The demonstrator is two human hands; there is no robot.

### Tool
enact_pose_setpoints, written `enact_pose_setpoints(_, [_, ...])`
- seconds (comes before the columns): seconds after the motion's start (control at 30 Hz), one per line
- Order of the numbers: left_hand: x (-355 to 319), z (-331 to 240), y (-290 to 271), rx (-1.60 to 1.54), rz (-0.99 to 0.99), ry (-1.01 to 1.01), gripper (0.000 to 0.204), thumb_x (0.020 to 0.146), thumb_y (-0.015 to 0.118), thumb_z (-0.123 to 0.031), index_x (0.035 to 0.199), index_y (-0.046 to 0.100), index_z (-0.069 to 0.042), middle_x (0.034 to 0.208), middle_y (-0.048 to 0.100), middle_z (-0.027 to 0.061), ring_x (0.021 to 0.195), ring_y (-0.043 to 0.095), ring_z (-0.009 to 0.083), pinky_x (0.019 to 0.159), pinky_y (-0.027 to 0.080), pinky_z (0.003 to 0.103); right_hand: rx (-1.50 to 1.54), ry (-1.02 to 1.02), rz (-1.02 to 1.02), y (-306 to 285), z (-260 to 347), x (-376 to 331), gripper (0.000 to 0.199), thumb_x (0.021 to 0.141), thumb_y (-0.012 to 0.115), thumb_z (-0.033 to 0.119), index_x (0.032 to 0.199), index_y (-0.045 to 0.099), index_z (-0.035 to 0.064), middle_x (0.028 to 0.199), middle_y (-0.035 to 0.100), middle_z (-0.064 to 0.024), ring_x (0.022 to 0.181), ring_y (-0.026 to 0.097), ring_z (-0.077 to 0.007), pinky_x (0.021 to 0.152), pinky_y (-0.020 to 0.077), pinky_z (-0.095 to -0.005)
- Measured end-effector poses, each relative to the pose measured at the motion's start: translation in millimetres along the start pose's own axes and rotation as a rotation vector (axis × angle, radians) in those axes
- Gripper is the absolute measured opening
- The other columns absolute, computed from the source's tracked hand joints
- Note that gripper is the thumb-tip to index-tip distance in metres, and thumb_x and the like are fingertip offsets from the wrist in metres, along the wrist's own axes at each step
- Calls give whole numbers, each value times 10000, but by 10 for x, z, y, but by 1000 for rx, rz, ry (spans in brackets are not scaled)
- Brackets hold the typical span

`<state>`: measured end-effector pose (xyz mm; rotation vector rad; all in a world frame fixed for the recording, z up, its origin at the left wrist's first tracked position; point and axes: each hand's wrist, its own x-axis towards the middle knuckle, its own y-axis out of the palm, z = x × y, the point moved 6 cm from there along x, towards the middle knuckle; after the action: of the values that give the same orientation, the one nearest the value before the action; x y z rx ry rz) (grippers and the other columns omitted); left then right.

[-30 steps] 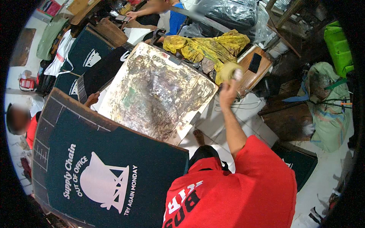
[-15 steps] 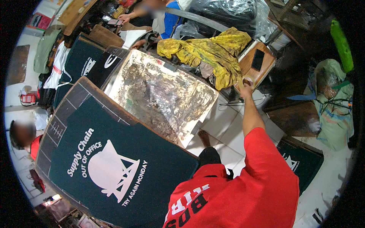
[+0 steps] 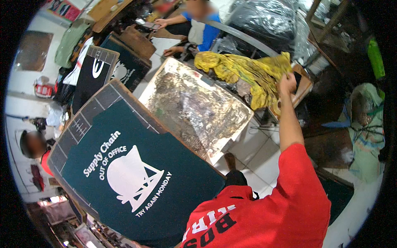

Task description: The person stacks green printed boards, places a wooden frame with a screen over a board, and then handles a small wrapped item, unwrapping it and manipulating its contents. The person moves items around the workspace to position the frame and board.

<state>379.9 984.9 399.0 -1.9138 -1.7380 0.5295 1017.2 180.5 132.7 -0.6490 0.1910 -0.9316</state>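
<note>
My right arm stretches forward, and my right hand [image 3: 286, 84] is closed on the right end of a crumpled, stained yellow cloth [image 3: 237, 72]. Under that hand lies a wooden board [image 3: 305, 87] with a dark phone partly hidden behind my fingers. A roll of tape [image 3: 278, 108] rests on the near end of the board. In front of me at left, a dark green shirt [image 3: 87, 161] with white print is stretched over a flat printing board [image 3: 93, 108]. My left hand is out of the picture.
A paint-crusted white panel [image 3: 194, 107] stands beyond the shirt. More boards with dark printed shirts [image 3: 134, 70] are behind it. A person in blue [image 3: 209, 37] sits at the back, and another in red [image 3: 45, 161] is at far left. Plastic-wrapped bundles [image 3: 264, 25] fill the back.
My right hand has gone from the tape roll to the yellow cloth and grips its right end, which is raised. The view has shifted, so everything sits further right and lower.
</note>
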Motion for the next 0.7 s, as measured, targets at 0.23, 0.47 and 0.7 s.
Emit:
enact_pose_setpoints(0.23, [139, 167, -1061, -20, -2, -59, 616, 1052, 384, -423, 1485, 413, 14, 1438, 510, 211, 1254, 535, 335, 1048, 443, 485, -86, 555, -3, -466, -1674, -1486, 392, 912, 589, 339, 1109, 648, 5, 1112, 677, -222, 1041, 631, -393, 910, 497, -472])
enact_pose_setpoints(0.47, [711, 426, -1023, -48, -187, 96, 615, 1036, 478, -423, 1283, 581, 131, 1179, 653, 188, 1003, 588, 263, 904, 471, 380, 97, 538, 742, -913, -1440, -4745, 420, 985, 575, 413, 880, 663, 17, 872, 707, -135, 794, 677, -236, 709, 517, -403])
enact_pose_setpoints(0.7, [1762, 820, -693, -182, 97, -47, 648, 1001, 512, -556, 1006, 659, 75, 955, 632, 82, 843, 514, 205, 788, 446, 365, 197, 634, 1582, -924, -325, -6245, 719, 999, 368, 664, 1028, 692, 23, 1000, 712, -108, 822, 684, -156, 716, 509, -306])
